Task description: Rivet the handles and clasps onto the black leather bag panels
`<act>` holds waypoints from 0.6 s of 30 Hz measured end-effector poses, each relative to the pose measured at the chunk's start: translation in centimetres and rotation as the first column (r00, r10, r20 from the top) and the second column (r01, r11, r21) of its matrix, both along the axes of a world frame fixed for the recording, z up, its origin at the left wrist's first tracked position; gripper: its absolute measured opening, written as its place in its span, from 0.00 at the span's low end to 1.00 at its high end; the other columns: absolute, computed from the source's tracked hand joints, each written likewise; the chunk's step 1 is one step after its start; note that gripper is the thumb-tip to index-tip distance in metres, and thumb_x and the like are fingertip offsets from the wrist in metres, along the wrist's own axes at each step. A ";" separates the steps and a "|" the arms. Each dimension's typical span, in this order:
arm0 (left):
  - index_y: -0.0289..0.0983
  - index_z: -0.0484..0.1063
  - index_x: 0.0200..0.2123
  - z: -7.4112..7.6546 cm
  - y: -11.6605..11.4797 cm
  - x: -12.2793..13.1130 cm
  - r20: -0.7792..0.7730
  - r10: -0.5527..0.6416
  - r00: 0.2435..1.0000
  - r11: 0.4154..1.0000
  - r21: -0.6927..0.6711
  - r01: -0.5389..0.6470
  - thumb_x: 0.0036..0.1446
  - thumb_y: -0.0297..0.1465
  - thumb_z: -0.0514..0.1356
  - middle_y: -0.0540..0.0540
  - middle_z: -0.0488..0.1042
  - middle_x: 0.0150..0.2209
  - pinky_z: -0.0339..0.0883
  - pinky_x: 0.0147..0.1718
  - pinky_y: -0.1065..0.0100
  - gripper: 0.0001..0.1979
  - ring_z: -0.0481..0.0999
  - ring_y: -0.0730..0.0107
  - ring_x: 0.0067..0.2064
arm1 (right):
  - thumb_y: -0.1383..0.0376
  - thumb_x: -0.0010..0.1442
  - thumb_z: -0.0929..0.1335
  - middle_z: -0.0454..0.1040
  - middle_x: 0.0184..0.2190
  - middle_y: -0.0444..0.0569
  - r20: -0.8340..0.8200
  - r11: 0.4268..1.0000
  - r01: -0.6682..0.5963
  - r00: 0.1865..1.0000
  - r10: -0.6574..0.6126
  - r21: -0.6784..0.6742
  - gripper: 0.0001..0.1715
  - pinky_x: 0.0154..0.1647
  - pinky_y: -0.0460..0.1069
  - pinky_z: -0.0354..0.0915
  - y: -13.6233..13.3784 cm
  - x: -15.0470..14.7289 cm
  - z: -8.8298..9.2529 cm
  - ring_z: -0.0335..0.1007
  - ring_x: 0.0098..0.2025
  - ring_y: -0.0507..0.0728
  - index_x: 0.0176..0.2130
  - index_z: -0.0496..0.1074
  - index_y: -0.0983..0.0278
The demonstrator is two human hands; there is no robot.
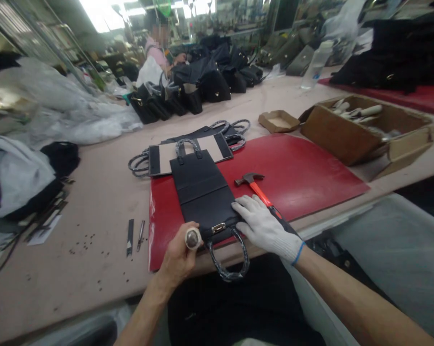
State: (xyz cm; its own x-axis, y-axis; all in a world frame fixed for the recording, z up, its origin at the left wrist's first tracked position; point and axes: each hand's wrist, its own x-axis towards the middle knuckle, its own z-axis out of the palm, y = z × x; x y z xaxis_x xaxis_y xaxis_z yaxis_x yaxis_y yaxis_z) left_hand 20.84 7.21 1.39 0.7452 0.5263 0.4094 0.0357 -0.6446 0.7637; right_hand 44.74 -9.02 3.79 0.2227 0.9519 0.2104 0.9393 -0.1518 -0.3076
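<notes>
A flat black handbag body point(205, 185) lies across the red board, with a plastic-wrapped handle at each end. Near its closer end sits a gold metal clasp plate point(218, 228). My bare left hand point(180, 247) is wrapped round an upright tool point(193, 238), seen end-on with a round metal top and a pale wrapped grip; its lower tip is hidden. In a white glove, my right hand point(263, 223) rests with fingers stretched on the bag's right edge. Just beyond that hand lies a claw hammer point(258, 188) with an orange and black handle, partly behind the glove.
More bag pieces point(191, 149) with wrapped handles lie beyond the red board point(292, 173). An open cardboard box point(341, 132) holds white items at right. A blade-like strip point(130, 238) and thin metal tool point(141, 235) lie left. Finished-looking black bags point(188, 91) stand near a person.
</notes>
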 end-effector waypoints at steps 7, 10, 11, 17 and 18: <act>0.38 0.76 0.45 -1.2 1.3 -1.4 -0.006 0.232 0.973 0.905 -0.365 -0.219 0.68 0.38 0.61 0.40 0.81 0.47 0.78 0.50 0.57 0.11 0.83 0.55 0.49 | 0.71 0.61 0.72 0.64 0.65 0.58 -0.098 0.999 -0.051 0.994 0.051 -0.005 0.34 0.74 0.68 0.49 -0.5 1.2 -0.4 0.56 0.69 0.67 0.65 0.67 0.67; 0.38 0.77 0.45 -0.1 1.4 -1.3 0.008 0.200 0.980 0.901 -0.395 -0.180 0.65 0.38 0.65 0.41 0.80 0.49 0.77 0.52 0.59 0.11 0.82 0.55 0.51 | 0.71 0.61 0.72 0.64 0.66 0.57 -0.095 0.999 -0.036 0.995 0.035 -0.007 0.36 0.74 0.68 0.48 -0.4 0.8 -0.4 0.55 0.69 0.67 0.66 0.66 0.66; 0.38 0.76 0.45 0.4 1.2 -0.9 0.034 0.190 0.981 0.896 -0.415 -0.159 0.65 0.38 0.65 0.41 0.80 0.49 0.77 0.52 0.59 0.11 0.82 0.55 0.51 | 0.71 0.61 0.72 0.64 0.65 0.57 -0.089 1.000 -0.025 0.996 0.024 -0.009 0.35 0.75 0.69 0.48 -0.3 0.5 -0.4 0.55 0.69 0.68 0.66 0.66 0.66; 0.36 0.78 0.45 1.8 -0.4 4.1 0.032 0.146 0.989 0.876 -0.469 -0.114 0.63 0.41 0.67 0.39 0.82 0.49 0.77 0.52 0.57 0.15 0.81 0.53 0.51 | 0.72 0.62 0.72 0.67 0.65 0.56 -0.093 0.999 0.022 0.996 -0.019 0.031 0.34 0.75 0.71 0.45 0.1 -1.2 -0.7 0.57 0.68 0.68 0.65 0.66 0.66; 0.36 0.79 0.45 1.7 -0.6 4.9 0.022 0.144 0.989 0.869 -0.482 -0.116 0.62 0.42 0.67 0.39 0.82 0.48 0.77 0.51 0.57 0.16 0.82 0.53 0.51 | 0.71 0.62 0.72 0.67 0.65 0.56 -0.096 0.999 0.021 0.995 -0.017 0.040 0.34 0.75 0.71 0.46 0.1 -1.2 -0.8 0.57 0.68 0.69 0.65 0.66 0.66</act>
